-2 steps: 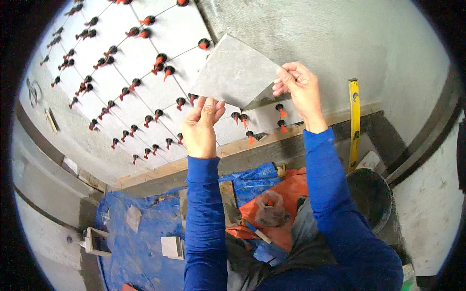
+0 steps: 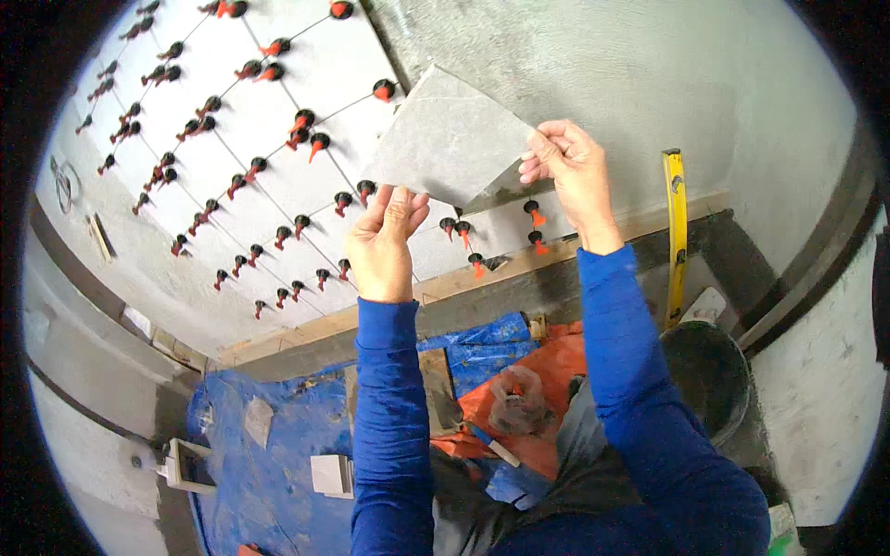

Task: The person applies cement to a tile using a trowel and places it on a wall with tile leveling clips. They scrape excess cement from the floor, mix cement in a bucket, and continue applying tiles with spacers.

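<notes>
Between my two hands I hold a light grey tile (image 2: 452, 137), tilted in front of the wall. My left hand (image 2: 385, 243) pinches its lower left corner with thumb and fingers. At its right corner, my right hand (image 2: 573, 176) grips the edge between thumb and fingers. Behind it and to the left are white wall tiles (image 2: 348, 69), set with red and black levelling clips (image 2: 319, 144) along their joints. A lower row of tile with several more clips (image 2: 534, 213) shows beneath the held tile. Part of the wall behind the tile is hidden.
A yellow spirit level (image 2: 677, 236) leans at the right, above a dark bucket (image 2: 709, 375). A wooden batten (image 2: 445, 295) runs under the tiles. Below lie a blue tarp (image 2: 269, 486), an orange sheet (image 2: 547, 371), a clear plastic bag (image 2: 519, 403) and a small tile stack (image 2: 330, 474).
The tiled wall and its clips shift slightly up and left in the picture, as the view moves a little. Both hands keep the same hold on the tile.
</notes>
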The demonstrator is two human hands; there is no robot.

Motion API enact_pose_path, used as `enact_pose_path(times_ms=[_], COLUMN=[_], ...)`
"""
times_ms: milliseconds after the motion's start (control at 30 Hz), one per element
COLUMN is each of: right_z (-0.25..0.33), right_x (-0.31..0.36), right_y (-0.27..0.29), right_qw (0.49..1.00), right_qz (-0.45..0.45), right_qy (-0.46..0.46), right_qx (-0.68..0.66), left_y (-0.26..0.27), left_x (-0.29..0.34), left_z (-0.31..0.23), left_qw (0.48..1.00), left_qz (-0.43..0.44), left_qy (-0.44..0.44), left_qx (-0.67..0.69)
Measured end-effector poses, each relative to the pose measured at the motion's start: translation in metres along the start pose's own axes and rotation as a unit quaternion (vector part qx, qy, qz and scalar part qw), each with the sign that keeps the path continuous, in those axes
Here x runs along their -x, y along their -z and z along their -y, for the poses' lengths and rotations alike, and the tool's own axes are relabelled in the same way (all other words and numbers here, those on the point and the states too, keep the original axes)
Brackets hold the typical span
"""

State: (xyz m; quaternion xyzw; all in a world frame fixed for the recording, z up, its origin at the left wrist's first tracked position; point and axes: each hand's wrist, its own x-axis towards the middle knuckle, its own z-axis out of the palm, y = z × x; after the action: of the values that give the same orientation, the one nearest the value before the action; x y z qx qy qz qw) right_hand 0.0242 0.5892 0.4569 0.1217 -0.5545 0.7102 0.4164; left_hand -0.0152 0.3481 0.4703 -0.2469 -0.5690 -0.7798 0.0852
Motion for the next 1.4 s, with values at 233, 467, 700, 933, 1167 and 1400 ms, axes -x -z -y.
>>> enact_pose_path(times_ms=[233,467,700,933,1167,1400], right_z=[-0.01,0.005,0.047,0.066,0.072,0.076], right_x=[-0.009,-0.013,-0.006,0.001,0.007,0.009], right_y=[0.03,0.052,0.052,0.036,0.011,0.002], right_qw=[0.997,0.995,0.986,0.971,0.899,0.892], right_qz=[-0.052,-0.087,-0.079,-0.043,0.017,-0.004], right_qy=[0.009,0.04,0.092,0.126,0.31,0.328], right_qx=[-0.055,-0.036,0.114,0.2,0.308,0.312], left_y=[-0.039,-0.065,-0.078,-0.079,-0.081,-0.073], left_x=[-0.023,-0.027,-0.012,-0.001,0.014,0.019], left_z=[-0.005,0.004,0.034,0.048,0.051,0.048], left_qw=[0.997,0.997,0.973,0.93,0.862,0.801], left_qz=[0.05,0.077,0.082,0.096,0.059,0.043], left_qy=[-0.025,-0.009,0.077,0.163,0.21,0.269], left_qx=[-0.057,0.004,0.203,0.315,0.458,0.533])
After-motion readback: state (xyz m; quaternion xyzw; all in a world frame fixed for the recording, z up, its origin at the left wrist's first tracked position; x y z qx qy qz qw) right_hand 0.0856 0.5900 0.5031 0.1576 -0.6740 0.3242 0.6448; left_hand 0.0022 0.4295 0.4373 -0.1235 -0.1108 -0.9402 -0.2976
